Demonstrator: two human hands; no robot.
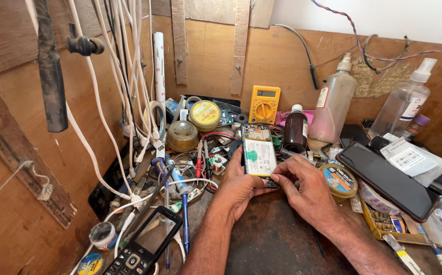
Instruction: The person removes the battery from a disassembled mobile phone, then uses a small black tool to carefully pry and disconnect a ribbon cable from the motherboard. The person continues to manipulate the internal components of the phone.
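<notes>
While both hands are gripping it, an opened phone with a white battery (258, 155) is standing mid-bench.
Left hand (238, 187) is clasping its lower edge; right hand (307, 191) is pinching its bottom corner.

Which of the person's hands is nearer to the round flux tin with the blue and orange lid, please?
Right. The right hand lies just beside the flux tin, to its left; the left hand sits farther off, beyond the opened phone both hands hold.

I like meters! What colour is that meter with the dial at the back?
Yellow multimeter, clearest in the head view.
</notes>
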